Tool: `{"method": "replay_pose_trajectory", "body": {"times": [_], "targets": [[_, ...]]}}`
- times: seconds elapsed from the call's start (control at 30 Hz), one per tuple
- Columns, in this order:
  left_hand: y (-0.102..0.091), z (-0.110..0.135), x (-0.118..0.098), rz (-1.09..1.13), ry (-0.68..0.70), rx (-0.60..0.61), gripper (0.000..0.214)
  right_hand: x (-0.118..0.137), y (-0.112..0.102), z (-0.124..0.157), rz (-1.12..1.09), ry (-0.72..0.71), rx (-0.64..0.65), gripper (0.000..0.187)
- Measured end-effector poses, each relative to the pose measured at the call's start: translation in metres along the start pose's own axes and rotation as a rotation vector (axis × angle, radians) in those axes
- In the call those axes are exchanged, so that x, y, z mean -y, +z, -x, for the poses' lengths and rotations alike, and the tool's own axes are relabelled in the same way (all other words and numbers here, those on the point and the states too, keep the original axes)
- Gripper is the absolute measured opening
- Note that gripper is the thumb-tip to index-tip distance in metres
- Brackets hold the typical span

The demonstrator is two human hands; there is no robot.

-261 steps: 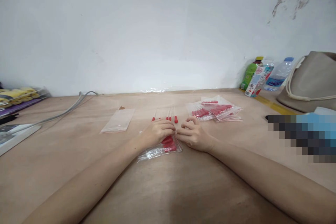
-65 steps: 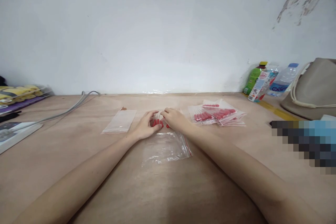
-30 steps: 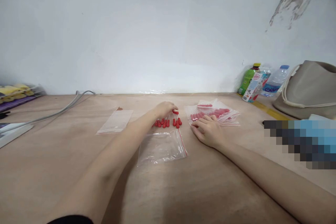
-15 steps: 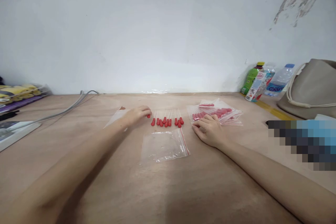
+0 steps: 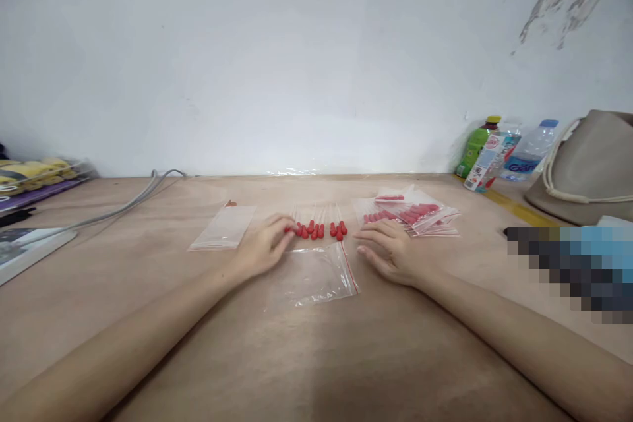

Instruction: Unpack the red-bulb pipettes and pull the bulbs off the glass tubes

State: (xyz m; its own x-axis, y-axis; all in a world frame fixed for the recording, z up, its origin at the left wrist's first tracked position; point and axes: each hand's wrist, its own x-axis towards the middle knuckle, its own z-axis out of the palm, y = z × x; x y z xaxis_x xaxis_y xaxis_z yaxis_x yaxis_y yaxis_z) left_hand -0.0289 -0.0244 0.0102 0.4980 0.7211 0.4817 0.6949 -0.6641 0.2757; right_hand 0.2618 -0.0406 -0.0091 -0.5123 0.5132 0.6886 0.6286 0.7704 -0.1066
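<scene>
Several glass droppers with red rubber bulbs (image 5: 316,231) lie in a row on the table, bulbs toward me and clear tubes pointing to the wall. At the row's left end, my left hand (image 5: 264,245) has its thumb and fingers closed around a red bulb, whose tube is hard to see. My right hand (image 5: 390,250) rests on the table just right of the row, thumb and fingers apart with nothing between them. Between my hands, nearer to me, a clear zip bag (image 5: 316,277) with a red seal line lies flat. Beyond my right hand are bags of red-bulbed droppers (image 5: 418,212), piled together.
A stack of flat clear bags (image 5: 225,227) lies left of my left hand. Farther left are a grey cable (image 5: 123,201) and a white-edged box (image 5: 39,250). Bottles (image 5: 477,151) and a grey bag (image 5: 588,171) stand at the right by the wall.
My left hand has come toward me and slightly right, onto the left end of the dropper row, uncovering the stack of flat bags. My right thumb has parted from the fingers.
</scene>
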Motion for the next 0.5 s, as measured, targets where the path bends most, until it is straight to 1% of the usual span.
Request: {"method": "replay_pose_trajectory", "body": {"times": [0.03, 0.1, 0.17, 0.23, 0.3, 0.37, 0.43, 0.5], "targets": [[0.0, 0.006, -0.012, 0.023, 0.003, 0.083, 0.027, 0.006, -0.003, -0.002, -0.052, -0.059, 0.059, 0.03], [0.001, 0.018, -0.03, 0.066, -0.006, 0.215, 0.04, 0.017, -0.007, -0.004, -0.123, -0.161, 0.215, 0.039], [0.002, 0.026, -0.038, 0.102, -0.016, 0.313, 0.047, 0.023, -0.007, -0.004, -0.167, -0.23, 0.352, 0.041], [0.002, 0.029, -0.038, 0.125, -0.039, 0.35, 0.049, 0.025, -0.005, -0.003, -0.201, -0.244, 0.424, 0.037], [0.002, 0.028, -0.036, 0.147, -0.067, 0.355, 0.051, 0.023, -0.003, -0.002, -0.227, -0.223, 0.44, 0.033], [0.001, 0.027, -0.033, 0.197, -0.097, 0.351, 0.052, 0.021, -0.003, -0.001, -0.237, -0.212, 0.418, 0.031], [0.001, 0.026, -0.034, 0.284, -0.121, 0.338, 0.05, 0.018, -0.004, -0.002, -0.21, -0.204, 0.366, 0.029], [0.003, 0.025, -0.035, 0.356, -0.151, 0.298, 0.041, 0.016, -0.004, -0.004, -0.146, -0.158, 0.256, 0.025]]}}
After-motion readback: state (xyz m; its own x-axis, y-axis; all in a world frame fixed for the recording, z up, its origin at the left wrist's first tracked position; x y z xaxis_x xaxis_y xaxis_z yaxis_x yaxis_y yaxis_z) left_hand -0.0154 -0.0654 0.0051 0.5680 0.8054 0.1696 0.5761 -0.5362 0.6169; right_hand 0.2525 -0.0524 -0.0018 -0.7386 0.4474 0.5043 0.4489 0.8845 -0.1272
